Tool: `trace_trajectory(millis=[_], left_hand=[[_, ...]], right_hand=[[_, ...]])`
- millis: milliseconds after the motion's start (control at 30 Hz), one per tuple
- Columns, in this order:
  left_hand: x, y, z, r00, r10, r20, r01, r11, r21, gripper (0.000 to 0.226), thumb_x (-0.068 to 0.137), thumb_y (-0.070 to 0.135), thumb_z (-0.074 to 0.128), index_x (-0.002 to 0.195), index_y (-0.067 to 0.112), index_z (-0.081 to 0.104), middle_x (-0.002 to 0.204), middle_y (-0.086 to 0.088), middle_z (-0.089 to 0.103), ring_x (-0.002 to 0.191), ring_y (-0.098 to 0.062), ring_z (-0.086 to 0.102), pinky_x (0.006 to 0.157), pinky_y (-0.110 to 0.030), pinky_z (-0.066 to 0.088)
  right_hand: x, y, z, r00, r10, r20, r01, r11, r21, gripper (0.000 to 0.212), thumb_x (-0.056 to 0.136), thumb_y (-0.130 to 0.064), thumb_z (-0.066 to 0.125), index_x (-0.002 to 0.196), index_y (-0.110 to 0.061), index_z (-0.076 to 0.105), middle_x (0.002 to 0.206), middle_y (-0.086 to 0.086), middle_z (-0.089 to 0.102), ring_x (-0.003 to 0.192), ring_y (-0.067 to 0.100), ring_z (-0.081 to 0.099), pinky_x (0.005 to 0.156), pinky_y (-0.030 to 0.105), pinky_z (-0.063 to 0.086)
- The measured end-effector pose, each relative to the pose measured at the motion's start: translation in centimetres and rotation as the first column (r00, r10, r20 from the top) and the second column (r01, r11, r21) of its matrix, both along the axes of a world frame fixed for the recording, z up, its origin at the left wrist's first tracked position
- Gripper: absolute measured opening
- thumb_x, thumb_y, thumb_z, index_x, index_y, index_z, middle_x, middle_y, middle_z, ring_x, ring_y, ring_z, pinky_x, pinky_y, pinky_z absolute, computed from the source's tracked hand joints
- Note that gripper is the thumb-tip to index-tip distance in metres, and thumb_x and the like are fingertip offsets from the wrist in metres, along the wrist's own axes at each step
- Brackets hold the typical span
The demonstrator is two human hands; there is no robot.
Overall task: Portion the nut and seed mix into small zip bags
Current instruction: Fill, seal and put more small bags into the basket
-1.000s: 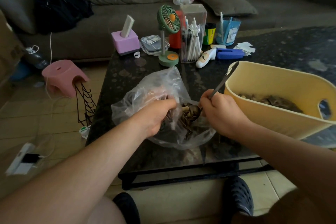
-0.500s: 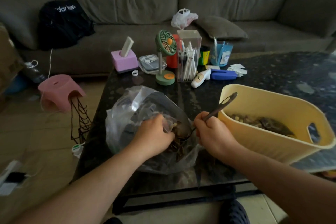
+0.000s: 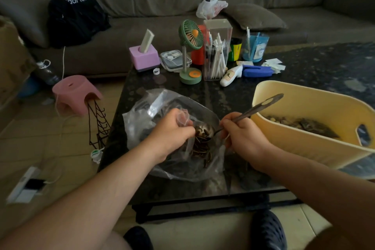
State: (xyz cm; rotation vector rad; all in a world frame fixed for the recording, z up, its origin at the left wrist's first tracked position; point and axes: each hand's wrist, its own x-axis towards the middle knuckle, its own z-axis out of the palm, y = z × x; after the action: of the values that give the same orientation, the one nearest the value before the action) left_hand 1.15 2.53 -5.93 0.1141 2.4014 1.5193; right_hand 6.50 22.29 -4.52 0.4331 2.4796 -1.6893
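A yellow tub (image 3: 310, 107) of seed mix (image 3: 300, 125) sits on the dark table (image 3: 223, 95). Left of it, the left hand (image 3: 172, 132) pinches a small zip bag (image 3: 194, 148) open while the right hand (image 3: 243, 138) grips a spoon (image 3: 239, 119) tipped over it.

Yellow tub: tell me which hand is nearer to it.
Right. The right hand, gripping the spoon, sits just beside the yellow tub near its left wall. The left hand holds a small bag farther left, beyond the spoon.
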Motion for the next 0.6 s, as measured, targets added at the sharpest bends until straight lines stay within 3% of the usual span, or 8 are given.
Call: trace_trajectory(millis=[67,133,333,500,600], left_hand=[[-0.2,-0.7,0.2,0.998,-0.052,-0.037,0.050,0.996,-0.070,0.028,0.089,0.014,0.074,0.108,0.028,0.059,0.110,0.004,0.068,0.105,-0.013,0.064,0.089,-0.033,0.052],[-0.3,-1.4,0.3,0.992,-0.113,-0.052,0.106,0.987,-0.121,0.035,0.087,0.019,0.080,0.113,0.030,0.060,0.109,0.008,0.070,0.103,-0.009,0.068,0.092,-0.034,0.057],[0.0,-1.9,0.1,0.978,-0.129,-0.167,0.077,0.955,-0.285,0.039,0.082,0.039,0.088,0.113,0.043,0.063,0.108,0.021,0.070,0.101,0.001,0.066,0.093,-0.032,0.058],[0.3,-1.4,-0.2,0.978,-0.110,-0.176,0.061,0.963,-0.264,0.039,0.084,0.042,0.085,0.117,0.046,0.065,0.111,0.025,0.065,0.102,0.005,0.060,0.087,-0.025,0.051],[0.3,-1.0,-0.4,0.965,-0.090,-0.247,0.018,0.960,-0.279,0.036,0.082,0.046,0.083,0.114,0.046,0.067,0.105,0.029,0.065,0.100,0.010,0.058,0.089,-0.027,0.052]], right_hand=[[-0.2,0.3,0.8,0.999,-0.025,-0.033,0.025,1.000,0.002,0.022,0.109,-0.026,0.048,0.101,-0.016,0.067,0.085,0.006,0.069,0.068,0.020,0.063,0.061,0.038,0.056],[-0.2,0.6,1.5,0.996,-0.039,-0.078,0.040,0.999,0.017,0.023,0.109,-0.025,0.048,0.099,-0.016,0.066,0.083,0.007,0.068,0.067,0.019,0.063,0.059,0.033,0.052],[0.7,0.3,3.5,0.991,-0.016,-0.136,0.021,0.999,0.035,0.024,0.109,-0.028,0.046,0.097,-0.017,0.064,0.080,0.008,0.066,0.067,0.021,0.064,0.069,0.044,0.058],[0.8,0.1,5.5,0.937,0.078,-0.340,0.011,0.968,0.252,0.023,0.108,-0.030,0.047,0.090,-0.027,0.062,0.074,0.002,0.068,0.066,0.016,0.066,0.067,0.047,0.059],[0.8,-0.3,5.9,0.883,0.227,-0.411,-0.052,0.917,0.395,0.020,0.108,-0.029,0.047,0.092,-0.029,0.060,0.074,-0.006,0.063,0.070,0.004,0.061,0.064,0.020,0.048]])
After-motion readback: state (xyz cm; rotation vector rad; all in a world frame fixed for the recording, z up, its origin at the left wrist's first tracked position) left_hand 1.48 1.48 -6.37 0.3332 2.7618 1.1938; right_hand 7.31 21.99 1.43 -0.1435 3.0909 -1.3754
